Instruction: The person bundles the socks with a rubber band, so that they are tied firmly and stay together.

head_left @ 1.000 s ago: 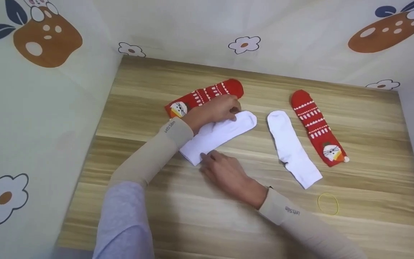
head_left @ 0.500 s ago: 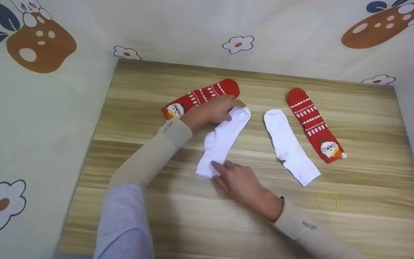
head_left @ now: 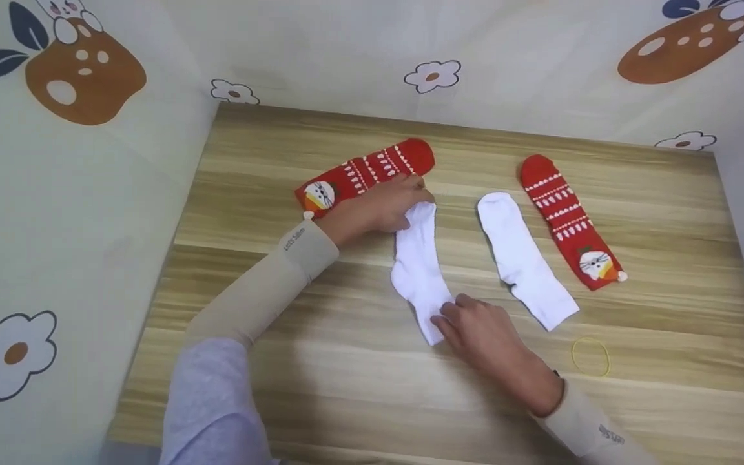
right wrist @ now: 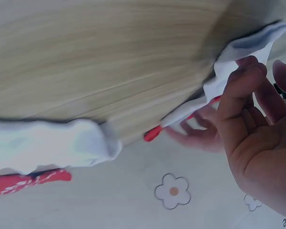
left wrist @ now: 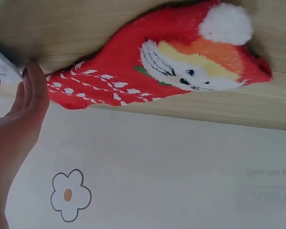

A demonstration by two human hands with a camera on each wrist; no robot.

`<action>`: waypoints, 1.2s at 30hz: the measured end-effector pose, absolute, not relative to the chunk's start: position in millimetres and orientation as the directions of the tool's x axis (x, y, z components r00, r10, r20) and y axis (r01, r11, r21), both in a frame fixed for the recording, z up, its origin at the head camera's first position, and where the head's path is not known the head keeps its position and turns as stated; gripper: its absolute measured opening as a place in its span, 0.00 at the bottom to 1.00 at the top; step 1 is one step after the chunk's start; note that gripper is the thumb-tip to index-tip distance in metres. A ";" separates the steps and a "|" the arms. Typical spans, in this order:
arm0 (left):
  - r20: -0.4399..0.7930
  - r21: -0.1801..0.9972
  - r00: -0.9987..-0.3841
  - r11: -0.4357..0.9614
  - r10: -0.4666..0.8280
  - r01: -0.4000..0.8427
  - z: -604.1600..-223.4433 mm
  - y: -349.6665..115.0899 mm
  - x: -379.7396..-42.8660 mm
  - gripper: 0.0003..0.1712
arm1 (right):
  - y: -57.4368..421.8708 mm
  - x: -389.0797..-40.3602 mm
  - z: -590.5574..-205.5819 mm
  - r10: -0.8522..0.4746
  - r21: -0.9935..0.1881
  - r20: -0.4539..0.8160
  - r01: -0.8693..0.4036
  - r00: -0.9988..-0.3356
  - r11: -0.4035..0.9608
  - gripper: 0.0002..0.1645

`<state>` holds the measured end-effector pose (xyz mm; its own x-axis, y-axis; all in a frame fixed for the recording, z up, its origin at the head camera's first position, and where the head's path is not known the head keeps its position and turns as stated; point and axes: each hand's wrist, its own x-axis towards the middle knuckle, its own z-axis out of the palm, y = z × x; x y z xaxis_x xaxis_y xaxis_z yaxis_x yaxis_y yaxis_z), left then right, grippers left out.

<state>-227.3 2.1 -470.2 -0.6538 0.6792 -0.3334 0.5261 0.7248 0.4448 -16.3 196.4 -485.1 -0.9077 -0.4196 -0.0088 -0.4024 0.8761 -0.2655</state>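
A white sock (head_left: 418, 258) lies in the middle of the wooden table, toe away from me and cuff toward me. At its toe end my left hand (head_left: 392, 201) pinches the fabric between thumb and fingers; in the left wrist view that hand (left wrist: 20, 112) shows at the left edge beside the white cloth. My right hand (head_left: 485, 330) grips the cuff's right edge with curled fingers. The right wrist view has the right hand (right wrist: 257, 129) against the raised cuff, which gapes a little. Just behind my left hand lies a red patterned sock (head_left: 352, 171).
A second white sock (head_left: 524, 258) lies to the right, with another red sock (head_left: 569, 223) beyond it. A thin yellow rubber band (head_left: 590, 356) rests near the right front. Flower-printed white walls (head_left: 327, 51) stand at the back and sides.
The held white sock has turned, its cuff end swinging to the right and toward me with my right hand. My left hand has stayed near the toe. The other socks have not moved.
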 end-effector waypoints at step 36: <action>-0.458 0.473 -0.687 0.809 0.564 0.349 -475.6 -58.7 -136.1 0.09 | 252.3 -16.6 -488.9 -0.148 -0.368 -0.148 -0.084 -0.978 0.926 0.18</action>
<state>-136.1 -58.7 -475.6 -0.6872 0.5642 -0.4577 0.3494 0.8090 0.4726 -16.6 252.3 -488.9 -0.9778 -0.1478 -0.1483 -0.0842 0.9262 -0.3675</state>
